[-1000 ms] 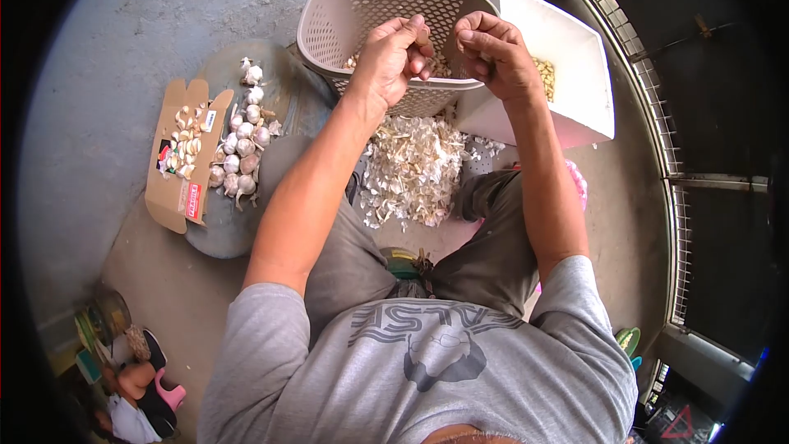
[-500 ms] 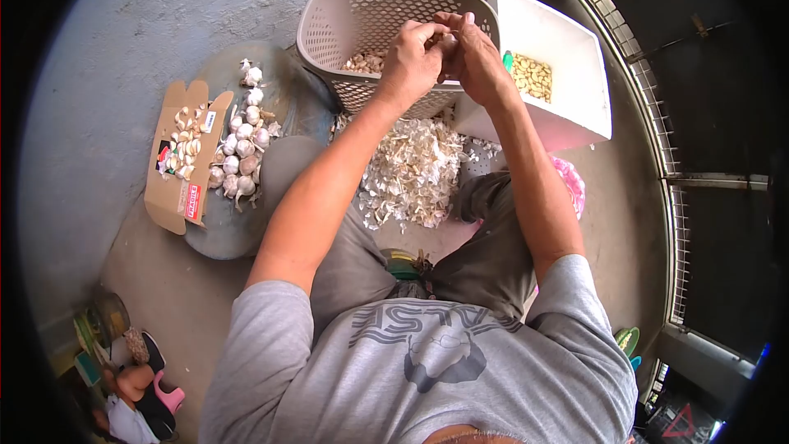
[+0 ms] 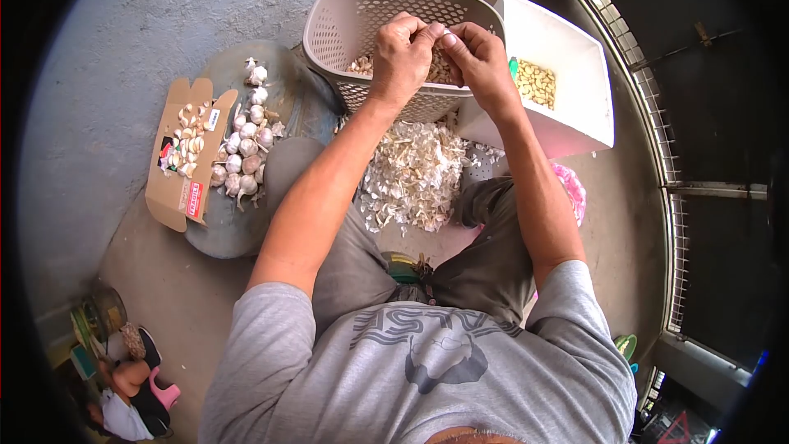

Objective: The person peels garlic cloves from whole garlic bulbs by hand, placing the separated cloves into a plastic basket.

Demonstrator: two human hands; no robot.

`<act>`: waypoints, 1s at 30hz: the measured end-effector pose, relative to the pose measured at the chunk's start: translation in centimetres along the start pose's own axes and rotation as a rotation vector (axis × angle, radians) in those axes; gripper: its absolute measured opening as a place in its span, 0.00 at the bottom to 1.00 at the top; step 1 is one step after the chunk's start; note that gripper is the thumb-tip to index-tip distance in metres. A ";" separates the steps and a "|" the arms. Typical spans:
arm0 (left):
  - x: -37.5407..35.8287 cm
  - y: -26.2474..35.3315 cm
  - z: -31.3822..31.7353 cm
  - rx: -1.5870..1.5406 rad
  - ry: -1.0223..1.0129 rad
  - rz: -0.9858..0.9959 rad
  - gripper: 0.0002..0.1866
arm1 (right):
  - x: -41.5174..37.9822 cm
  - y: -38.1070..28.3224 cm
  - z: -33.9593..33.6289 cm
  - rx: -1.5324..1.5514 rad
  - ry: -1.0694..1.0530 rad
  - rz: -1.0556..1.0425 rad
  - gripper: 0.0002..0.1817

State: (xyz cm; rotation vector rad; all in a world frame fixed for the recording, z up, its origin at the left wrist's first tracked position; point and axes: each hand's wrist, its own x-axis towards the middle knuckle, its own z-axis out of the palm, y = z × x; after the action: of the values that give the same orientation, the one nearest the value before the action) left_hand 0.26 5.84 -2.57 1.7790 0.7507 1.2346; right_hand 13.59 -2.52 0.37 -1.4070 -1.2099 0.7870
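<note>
My left hand and my right hand meet fingertip to fingertip over the perforated basket. A small pale garlic clove is pinched between them, mostly hidden by the fingers. Unpeeled cloves lie at the bottom of the basket. To its right, a white foam box holds peeled cloves and a green-handled thing. Below the basket is a heap of papery garlic skins.
Whole garlic bulbs sit on a round grey surface at left. An open cardboard box with loose cloves lies beside them. A pink bag is by my right knee; a metal grille gate borders the right side.
My hands have parted slightly at the palms and now touch only at the fingertips. The left has shifted a little leftward. The whole view has moved slightly.
</note>
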 end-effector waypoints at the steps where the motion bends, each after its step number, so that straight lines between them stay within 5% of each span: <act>1: 0.1 0.1 -0.1 -0.006 -0.026 0.030 0.14 | 0.1 -0.1 -0.2 0.007 -0.017 0.018 0.17; 3: 0.2 0.9 -0.6 -0.014 -0.082 0.091 0.16 | 0.2 -0.7 -0.7 -0.114 -0.069 -0.022 0.19; 5: 0.0 1.9 -1.2 -0.186 -0.238 -0.099 0.17 | 0.2 -0.9 -1.2 -0.189 -0.121 -0.097 0.21; 11: -0.9 3.6 -1.5 -0.756 -0.415 -0.351 0.16 | -0.9 -1.5 -2.3 0.331 -0.353 0.113 0.19; 15: -1.2 3.2 -1.2 -0.849 -0.357 -0.394 0.15 | -0.9 -1.8 -1.6 0.294 -0.284 0.141 0.19; 21: -1.2 2.7 -0.8 -0.345 -0.194 -0.158 0.15 | -1.0 -1.7 -1.7 0.109 -0.170 0.099 0.16; 25: -1.4 3.6 -1.0 0.017 -0.396 -0.194 0.13 | 0.2 0.2 -2.3 0.462 -0.059 0.140 0.11; 28: -2.8 3.4 -0.7 0.081 -0.591 0.074 0.11 | 0.4 0.8 -2.1 0.541 0.015 0.159 0.10; 30: -3.3 3.6 -0.9 0.153 -0.651 0.047 0.12 | 0.3 0.8 -2.3 0.464 -0.042 0.129 0.10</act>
State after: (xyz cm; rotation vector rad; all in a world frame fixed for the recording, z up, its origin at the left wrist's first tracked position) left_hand -1.64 1.68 -0.73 2.1617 0.4275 0.5636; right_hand 15.96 -2.87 0.13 -1.0940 -0.8973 1.1109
